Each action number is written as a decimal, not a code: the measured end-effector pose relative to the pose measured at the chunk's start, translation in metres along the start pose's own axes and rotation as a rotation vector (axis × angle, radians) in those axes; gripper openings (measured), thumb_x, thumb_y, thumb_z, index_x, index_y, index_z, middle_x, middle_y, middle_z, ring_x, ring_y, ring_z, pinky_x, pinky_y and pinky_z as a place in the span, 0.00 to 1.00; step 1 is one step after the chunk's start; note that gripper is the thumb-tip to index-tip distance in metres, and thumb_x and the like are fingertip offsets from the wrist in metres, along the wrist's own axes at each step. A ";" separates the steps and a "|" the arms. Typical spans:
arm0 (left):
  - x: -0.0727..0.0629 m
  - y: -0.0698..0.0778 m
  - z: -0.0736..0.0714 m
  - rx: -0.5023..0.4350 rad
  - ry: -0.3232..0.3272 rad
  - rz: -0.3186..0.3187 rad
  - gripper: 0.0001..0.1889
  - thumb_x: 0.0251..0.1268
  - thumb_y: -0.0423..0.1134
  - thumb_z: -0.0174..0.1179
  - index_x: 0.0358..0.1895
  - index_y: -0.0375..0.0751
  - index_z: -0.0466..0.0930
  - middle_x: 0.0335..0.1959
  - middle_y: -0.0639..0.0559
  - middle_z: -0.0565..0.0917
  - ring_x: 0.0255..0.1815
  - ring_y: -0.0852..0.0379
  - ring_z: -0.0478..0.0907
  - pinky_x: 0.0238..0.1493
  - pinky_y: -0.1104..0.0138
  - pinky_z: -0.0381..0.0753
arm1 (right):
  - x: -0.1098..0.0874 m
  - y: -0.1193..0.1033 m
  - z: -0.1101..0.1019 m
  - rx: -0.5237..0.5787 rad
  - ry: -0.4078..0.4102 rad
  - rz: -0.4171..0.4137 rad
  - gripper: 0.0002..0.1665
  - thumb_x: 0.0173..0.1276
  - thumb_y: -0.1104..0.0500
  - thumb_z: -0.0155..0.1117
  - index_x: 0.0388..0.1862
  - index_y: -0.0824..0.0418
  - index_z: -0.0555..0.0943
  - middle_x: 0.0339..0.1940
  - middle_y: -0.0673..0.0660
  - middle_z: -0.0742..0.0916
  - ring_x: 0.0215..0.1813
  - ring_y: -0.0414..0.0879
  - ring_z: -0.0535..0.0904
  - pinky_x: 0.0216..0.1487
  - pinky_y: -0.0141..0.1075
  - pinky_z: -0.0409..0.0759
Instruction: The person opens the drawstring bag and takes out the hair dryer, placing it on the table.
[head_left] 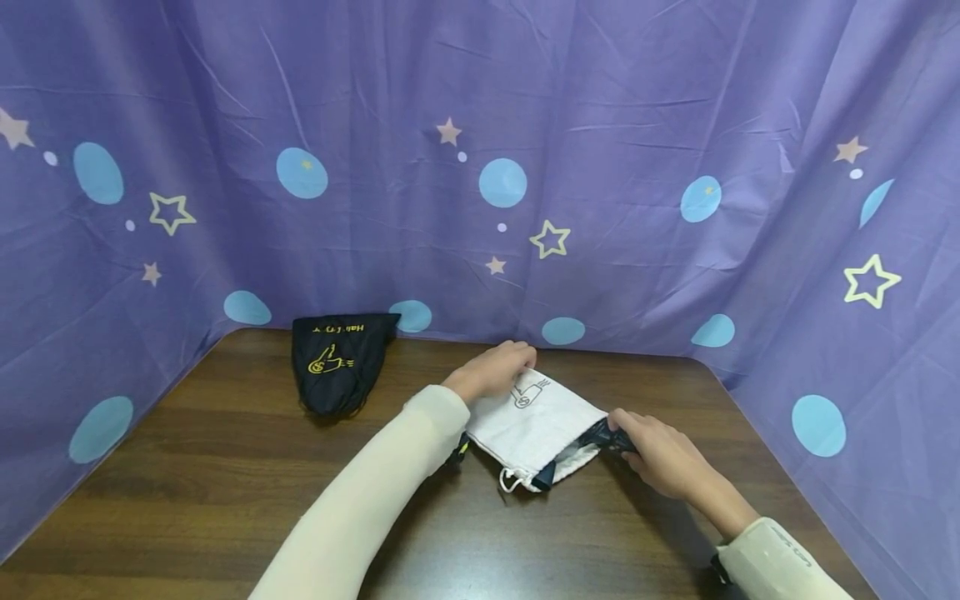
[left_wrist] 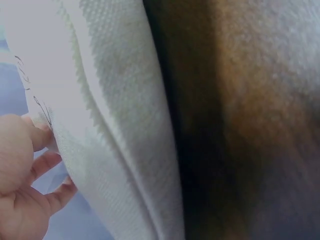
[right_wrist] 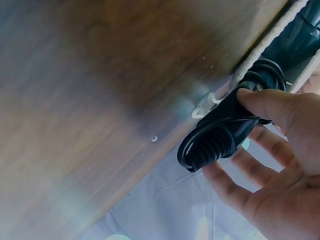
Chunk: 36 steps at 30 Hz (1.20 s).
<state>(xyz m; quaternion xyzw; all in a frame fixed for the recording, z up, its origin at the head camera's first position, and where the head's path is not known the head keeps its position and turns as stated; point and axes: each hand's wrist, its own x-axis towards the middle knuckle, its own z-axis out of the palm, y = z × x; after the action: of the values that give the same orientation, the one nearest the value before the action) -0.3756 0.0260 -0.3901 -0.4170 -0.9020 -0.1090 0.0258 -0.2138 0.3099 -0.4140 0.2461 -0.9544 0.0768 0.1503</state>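
Note:
A white drawstring bag [head_left: 536, 425] with a hair dryer print lies tilted over the table, its mouth toward the near right. My left hand [head_left: 498, 368] holds the bag's far left corner; in the left wrist view the thumb and fingers [left_wrist: 60, 192] pinch the cloth from both sides. My right hand [head_left: 663, 454] grips a dark hair dryer [right_wrist: 222, 117] by its handle end, thumb on top and fingers beneath. A black cord loops around the ribbed end. The rest of the dryer sits inside the bag's mouth, mostly hidden by the cloth.
A black drawstring bag [head_left: 337, 362] with yellow print lies at the back left of the wooden table [head_left: 225, 467]. Something small, dark and yellow shows by the left wrist. A purple curtain [head_left: 480, 108] with stars and dots surrounds the table's back and sides.

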 end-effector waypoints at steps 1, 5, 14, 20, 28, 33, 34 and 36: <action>0.000 0.000 -0.001 0.007 0.001 0.001 0.08 0.79 0.30 0.49 0.47 0.49 0.74 0.45 0.57 0.74 0.48 0.57 0.70 0.52 0.65 0.72 | 0.000 0.000 0.000 0.002 0.001 -0.002 0.31 0.52 0.70 0.80 0.49 0.51 0.74 0.41 0.48 0.84 0.42 0.50 0.84 0.30 0.41 0.76; -0.002 -0.001 -0.004 0.030 0.013 0.000 0.07 0.79 0.31 0.50 0.46 0.48 0.74 0.45 0.56 0.75 0.48 0.56 0.72 0.53 0.64 0.73 | -0.002 0.001 0.000 0.008 0.007 -0.015 0.30 0.53 0.70 0.79 0.49 0.52 0.74 0.41 0.48 0.84 0.42 0.49 0.84 0.31 0.41 0.76; -0.006 -0.002 -0.007 0.053 -0.002 -0.059 0.06 0.80 0.33 0.50 0.49 0.47 0.76 0.48 0.55 0.77 0.51 0.54 0.74 0.54 0.61 0.75 | -0.007 0.005 -0.005 0.016 -0.002 -0.014 0.31 0.52 0.71 0.79 0.49 0.51 0.74 0.39 0.49 0.83 0.41 0.48 0.83 0.29 0.40 0.74; -0.009 0.003 -0.006 0.054 -0.008 -0.063 0.07 0.79 0.32 0.51 0.48 0.48 0.77 0.49 0.55 0.78 0.51 0.54 0.73 0.52 0.59 0.76 | -0.007 0.005 -0.004 0.005 0.008 -0.036 0.31 0.51 0.71 0.79 0.49 0.53 0.74 0.41 0.49 0.84 0.42 0.50 0.83 0.31 0.42 0.76; -0.011 0.000 -0.005 0.077 0.001 -0.096 0.09 0.78 0.33 0.52 0.53 0.47 0.78 0.52 0.54 0.79 0.54 0.54 0.75 0.56 0.60 0.76 | -0.009 0.007 -0.003 -0.004 0.015 -0.046 0.32 0.51 0.71 0.79 0.50 0.52 0.74 0.41 0.49 0.84 0.42 0.49 0.84 0.32 0.42 0.78; -0.011 -0.002 -0.006 0.078 0.001 -0.114 0.09 0.76 0.31 0.56 0.53 0.47 0.78 0.52 0.54 0.79 0.55 0.53 0.76 0.56 0.60 0.77 | -0.011 0.007 -0.006 -0.004 0.015 -0.051 0.31 0.52 0.70 0.79 0.49 0.52 0.75 0.41 0.48 0.84 0.42 0.49 0.84 0.31 0.42 0.77; -0.012 -0.003 -0.007 0.073 0.001 -0.115 0.10 0.75 0.31 0.56 0.53 0.46 0.78 0.51 0.54 0.79 0.55 0.53 0.76 0.56 0.60 0.77 | -0.011 0.008 -0.006 -0.004 0.015 -0.052 0.31 0.52 0.70 0.79 0.49 0.52 0.75 0.41 0.48 0.84 0.42 0.49 0.84 0.31 0.42 0.77; -0.012 -0.004 -0.008 0.061 0.002 -0.115 0.10 0.74 0.30 0.57 0.53 0.46 0.78 0.51 0.53 0.79 0.55 0.52 0.77 0.55 0.59 0.78 | -0.012 0.008 -0.006 -0.003 0.013 -0.053 0.31 0.52 0.70 0.80 0.49 0.52 0.75 0.41 0.48 0.84 0.42 0.49 0.84 0.32 0.42 0.77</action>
<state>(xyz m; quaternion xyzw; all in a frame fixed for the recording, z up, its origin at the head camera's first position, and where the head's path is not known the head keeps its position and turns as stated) -0.3709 0.0128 -0.3846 -0.3635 -0.9273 -0.0833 0.0330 -0.2065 0.3236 -0.4127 0.2705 -0.9467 0.0731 0.1591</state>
